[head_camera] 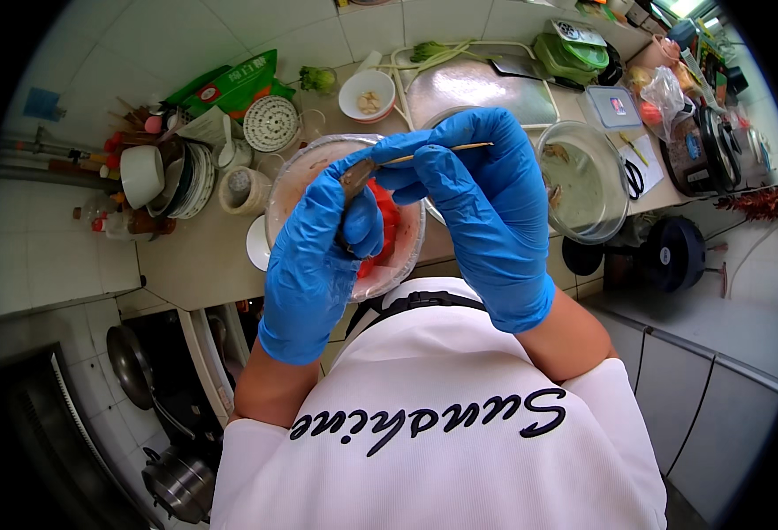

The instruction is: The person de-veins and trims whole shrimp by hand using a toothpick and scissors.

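Both my hands wear blue disposable gloves. Pinched in my left hand (316,265) is a raw grey-brown shrimp (357,180), partly hidden by the fingers. My right hand (488,212) grips a thin wooden toothpick (438,154), whose left end reaches the shrimp; whether it pierces the shell I cannot tell. Under my hands stands a bin lined with a clear plastic bag (410,268), with something red (389,228) inside. To the right, a clear round bowl (584,185) holds water and several shrimp (554,154). Another bowl behind my right hand is mostly hidden.
A white bowl with garlic cloves (369,103) sits at the back beside a metal-topped tray (475,93) with green stalks (452,52). Stacked dishes (193,179) and a stone mortar (241,191) stand left. Black-handled scissors (632,180) lie right of the shrimp bowl.
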Demonstrator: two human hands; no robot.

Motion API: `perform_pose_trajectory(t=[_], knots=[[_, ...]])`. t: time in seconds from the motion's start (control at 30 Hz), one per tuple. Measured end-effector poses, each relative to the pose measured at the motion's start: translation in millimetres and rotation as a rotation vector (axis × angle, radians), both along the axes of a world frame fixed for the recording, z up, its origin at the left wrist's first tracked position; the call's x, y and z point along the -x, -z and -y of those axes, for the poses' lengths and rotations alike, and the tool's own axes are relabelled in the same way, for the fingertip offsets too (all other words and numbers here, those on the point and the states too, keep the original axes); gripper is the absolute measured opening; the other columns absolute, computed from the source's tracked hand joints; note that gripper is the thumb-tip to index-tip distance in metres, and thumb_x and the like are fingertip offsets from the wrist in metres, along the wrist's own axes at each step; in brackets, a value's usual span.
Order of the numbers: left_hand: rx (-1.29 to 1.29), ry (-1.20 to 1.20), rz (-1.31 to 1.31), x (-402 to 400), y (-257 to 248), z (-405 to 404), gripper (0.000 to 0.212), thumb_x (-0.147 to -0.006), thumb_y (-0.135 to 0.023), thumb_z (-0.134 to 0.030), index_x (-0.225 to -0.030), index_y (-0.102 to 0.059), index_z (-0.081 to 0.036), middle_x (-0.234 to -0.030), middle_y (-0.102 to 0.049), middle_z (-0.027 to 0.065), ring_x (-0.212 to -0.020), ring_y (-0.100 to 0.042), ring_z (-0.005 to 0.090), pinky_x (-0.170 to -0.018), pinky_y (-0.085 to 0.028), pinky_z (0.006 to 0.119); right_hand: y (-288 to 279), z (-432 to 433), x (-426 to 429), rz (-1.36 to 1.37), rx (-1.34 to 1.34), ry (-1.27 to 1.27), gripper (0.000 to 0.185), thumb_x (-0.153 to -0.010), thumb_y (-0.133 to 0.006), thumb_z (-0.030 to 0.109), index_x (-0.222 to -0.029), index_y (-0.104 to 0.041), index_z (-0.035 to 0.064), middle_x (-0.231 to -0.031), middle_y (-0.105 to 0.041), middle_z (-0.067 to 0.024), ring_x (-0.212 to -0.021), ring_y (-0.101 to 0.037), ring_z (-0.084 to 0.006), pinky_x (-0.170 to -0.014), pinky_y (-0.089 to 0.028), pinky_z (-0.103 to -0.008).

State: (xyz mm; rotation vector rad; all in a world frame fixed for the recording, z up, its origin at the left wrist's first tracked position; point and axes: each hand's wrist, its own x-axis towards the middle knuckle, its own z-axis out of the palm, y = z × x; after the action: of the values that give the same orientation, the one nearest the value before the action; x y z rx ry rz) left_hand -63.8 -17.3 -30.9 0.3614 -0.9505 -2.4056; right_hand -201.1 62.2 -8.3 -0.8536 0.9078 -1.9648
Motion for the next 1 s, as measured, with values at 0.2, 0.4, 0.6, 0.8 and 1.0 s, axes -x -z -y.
perform_pose_trajectory(t=[0.2,0.4,0.6,0.8,1.0], knots=[[0.348,-0.246,0.283,6,-14,-14,0.029,-0.089,-0.049,-0.013,-0.116,-0.047,-0.003,-0.097,-0.055,0.0024,-0.086,-0.051,0.0070,-0.079,-0.043,0.021,-3,-3,-6,-0.016,-0.034,-0.006,0.013,-0.086,-0.051,0.002,-0.096,-0.043,-0.0009,-0.093,-0.058,-0.0098,-0.083,-0.056,-0.0120,-0.077,-0.047,-0.0241],[0.694,-0.310,0.363,8,-15,-18,0.027,-0.090,-0.046,-0.013,-0.114,-0.047,-0.002,-0.103,-0.055,0.0051,-0.089,-0.051,0.0097,-0.083,-0.042,0.024,0,-4,-8,-0.083,-0.038,0.025,0.015,-0.085,-0.052,0.000,-0.097,-0.043,-0.0014,-0.095,-0.058,-0.0098,-0.086,-0.057,-0.0126,-0.078,-0.047,-0.0242],[1.128,-0.502,0.361,8,-6,-12,0.022,-0.089,-0.048,-0.011,-0.108,-0.050,-0.002,-0.096,-0.056,0.0088,-0.087,-0.055,0.0164,-0.080,-0.043,0.027,1,-3,-11,-0.155,-0.048,0.037,0.016,-0.083,-0.055,0.001,-0.095,-0.045,-0.0011,-0.093,-0.058,-0.0079,-0.084,-0.058,-0.0108,-0.076,-0.047,-0.0229],[1.481,-0.611,0.516,8,-8,-4,0.018,-0.085,-0.052,-0.012,-0.101,-0.054,-0.004,-0.093,-0.056,0.0117,-0.080,-0.054,0.0254,-0.074,-0.043,0.033,5,0,-13,-0.215,-0.058,0.076,0.015,-0.082,-0.058,0.001,-0.093,-0.048,-0.0005,-0.089,-0.058,-0.0051,-0.079,-0.058,-0.0091,-0.072,-0.048,-0.0218],[1.564,-0.624,0.586,8,-8,0,0.019,-0.082,-0.054,-0.015,-0.100,-0.054,-0.007,-0.087,-0.055,0.0097,-0.079,-0.052,0.0274,-0.073,-0.041,0.036,5,3,-10,-0.399,-0.049,0.175,0.016,-0.079,-0.061,0.000,-0.091,-0.051,0.0007,-0.086,-0.059,-0.0063,-0.075,-0.059,-0.0108,-0.069,-0.048,-0.0233]])
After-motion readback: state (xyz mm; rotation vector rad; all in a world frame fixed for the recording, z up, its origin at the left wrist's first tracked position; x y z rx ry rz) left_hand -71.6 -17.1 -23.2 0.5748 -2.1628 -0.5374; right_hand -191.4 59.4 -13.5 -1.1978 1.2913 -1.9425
